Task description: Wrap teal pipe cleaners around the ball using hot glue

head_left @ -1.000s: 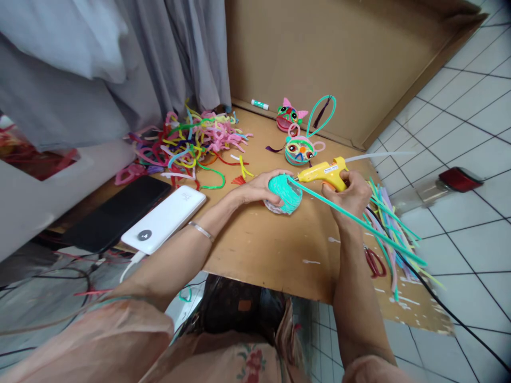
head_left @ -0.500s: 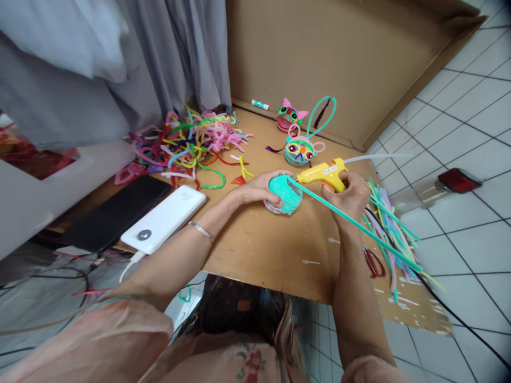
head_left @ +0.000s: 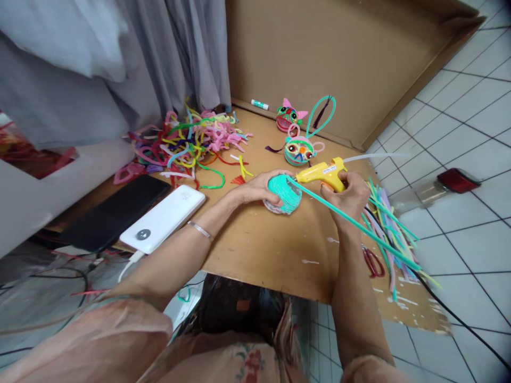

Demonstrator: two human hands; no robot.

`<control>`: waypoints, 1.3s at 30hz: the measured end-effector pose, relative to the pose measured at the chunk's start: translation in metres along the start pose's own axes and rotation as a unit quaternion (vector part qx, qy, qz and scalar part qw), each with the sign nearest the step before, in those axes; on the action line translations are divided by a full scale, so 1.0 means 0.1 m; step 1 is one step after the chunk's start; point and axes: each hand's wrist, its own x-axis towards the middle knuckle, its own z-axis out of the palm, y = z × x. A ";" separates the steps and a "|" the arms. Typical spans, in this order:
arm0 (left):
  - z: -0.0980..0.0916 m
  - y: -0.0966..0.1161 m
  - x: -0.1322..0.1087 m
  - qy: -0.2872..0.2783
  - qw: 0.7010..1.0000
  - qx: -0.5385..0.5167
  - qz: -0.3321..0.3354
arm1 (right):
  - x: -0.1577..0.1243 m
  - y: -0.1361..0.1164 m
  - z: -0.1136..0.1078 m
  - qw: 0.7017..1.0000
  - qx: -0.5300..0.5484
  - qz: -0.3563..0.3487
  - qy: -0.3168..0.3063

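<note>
My left hand (head_left: 261, 189) is wrapped round a ball (head_left: 288, 196) covered in turquoise pipe cleaner, with a paler patch showing at its lower side. A long turquoise pipe cleaner (head_left: 351, 220) runs from the ball's top rightward across my right wrist. My right hand (head_left: 351, 192) grips a yellow hot glue gun (head_left: 319, 172), thumb and fingers closed about its handle. The gun's nozzle points left at the ball's upper right edge; whether it touches cannot be made out. A whitish glue stick (head_left: 373, 156) sticks out of the gun's back.
Two decorated animal-face balls, one pink-eared (head_left: 288, 118) and one turquoise (head_left: 300, 150), stand behind. Left lie a tangle of pipe cleaners (head_left: 199, 138), a white power bank (head_left: 163, 219) and a black phone (head_left: 120, 210). Right are red-handled scissors (head_left: 374, 263), straight pipe cleaners (head_left: 389, 223) and a black cord (head_left: 459, 315).
Almost nothing differs. The whole view has shifted very slightly; both hands keep their hold, and the glue gun stays at the ball's edge.
</note>
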 end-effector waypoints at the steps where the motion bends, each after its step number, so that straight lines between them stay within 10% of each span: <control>1: 0.00 0.00 0.00 0.000 1.000 -0.002 0.000 | 0.00 0.00 0.00 1.000 -0.003 0.000 0.002; 39: 0.01 0.00 0.01 -0.004 0.999 -0.031 -0.018 | -0.02 0.02 -0.01 0.998 -0.021 -0.062 0.025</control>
